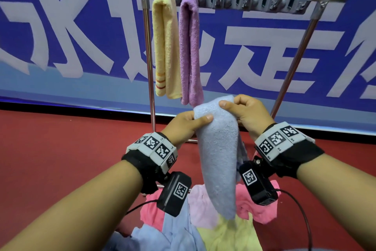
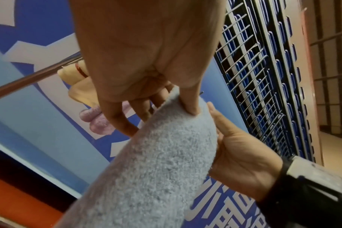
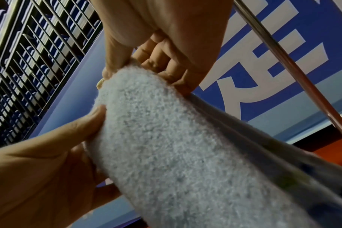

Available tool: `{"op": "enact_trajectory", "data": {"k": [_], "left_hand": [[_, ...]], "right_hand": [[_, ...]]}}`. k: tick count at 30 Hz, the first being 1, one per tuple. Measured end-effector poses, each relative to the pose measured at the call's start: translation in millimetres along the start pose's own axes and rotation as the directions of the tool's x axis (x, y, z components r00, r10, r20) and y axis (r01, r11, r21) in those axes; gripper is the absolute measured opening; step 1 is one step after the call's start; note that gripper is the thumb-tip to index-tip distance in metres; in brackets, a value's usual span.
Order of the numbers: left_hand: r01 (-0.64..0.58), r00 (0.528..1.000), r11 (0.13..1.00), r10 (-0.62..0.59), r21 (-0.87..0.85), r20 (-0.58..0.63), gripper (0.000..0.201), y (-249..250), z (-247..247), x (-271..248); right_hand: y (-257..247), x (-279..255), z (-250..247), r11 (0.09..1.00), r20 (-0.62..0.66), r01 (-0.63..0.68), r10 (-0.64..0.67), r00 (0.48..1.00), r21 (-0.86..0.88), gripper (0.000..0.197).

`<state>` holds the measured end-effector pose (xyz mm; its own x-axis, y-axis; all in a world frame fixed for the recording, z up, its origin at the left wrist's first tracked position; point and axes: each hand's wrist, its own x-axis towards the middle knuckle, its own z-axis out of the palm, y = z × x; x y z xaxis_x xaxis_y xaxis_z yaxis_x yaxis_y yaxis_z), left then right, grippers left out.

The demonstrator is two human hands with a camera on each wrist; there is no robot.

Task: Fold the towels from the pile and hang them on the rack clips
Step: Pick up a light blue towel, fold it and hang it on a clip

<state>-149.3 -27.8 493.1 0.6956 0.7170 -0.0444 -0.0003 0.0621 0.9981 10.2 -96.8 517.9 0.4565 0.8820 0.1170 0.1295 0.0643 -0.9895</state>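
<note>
I hold a folded light-blue towel (image 1: pixel 218 155) upright in front of the rack, its lower end hanging over the pile. My left hand (image 1: pixel 188 123) pinches its upper left edge with thumb in front, and my right hand (image 1: pixel 242 111) pinches the top right. The wrist views show the same towel (image 2: pixel 162 162) (image 3: pixel 176 146) with fingers curled behind it. A yellow towel (image 1: pixel 165 47) and a purple towel (image 1: pixel 190 51) hang from the two leftmost grey clips (image 1: pixel 254 0) of the metal rack (image 1: pixel 148 47). The other clips are free.
A pile of towels (image 1: pixel 203 220) in pink, blue and yellow lies on the rack's lower part below my wrists. A blue banner (image 1: pixel 61 37) with white characters stands behind the rack, and red carpet (image 1: pixel 61 149) covers the floor.
</note>
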Motion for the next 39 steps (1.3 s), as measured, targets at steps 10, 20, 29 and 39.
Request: {"op": "enact_trajectory", "data": {"k": [10,20,29,39], "left_hand": [[-0.026,0.996,0.997,0.032,-0.072,0.082,0.033,28,4,8],[0.018,1.000,1.000,-0.018,0.016,-0.003,0.029,23,-15,-6],[0.032,0.999,0.999,-0.032,0.019,0.014,0.031,-4,-6,-9],[0.013,0.999,0.996,-0.010,-0.089,0.031,0.025,16,0,1]], "right_hand": [[7,-9,-17,0.984,0.295,-0.175,0.178,0.939,-0.037,0.017],[-2,-9,6,1.000,0.207,-0.028,0.027,0.978,0.001,0.019],[3,-8,3,0.995,0.099,-0.078,0.083,0.992,-0.056,0.032],[18,-17,-22,0.981,0.263,-0.188,0.167,0.950,0.056,0.030]]}}
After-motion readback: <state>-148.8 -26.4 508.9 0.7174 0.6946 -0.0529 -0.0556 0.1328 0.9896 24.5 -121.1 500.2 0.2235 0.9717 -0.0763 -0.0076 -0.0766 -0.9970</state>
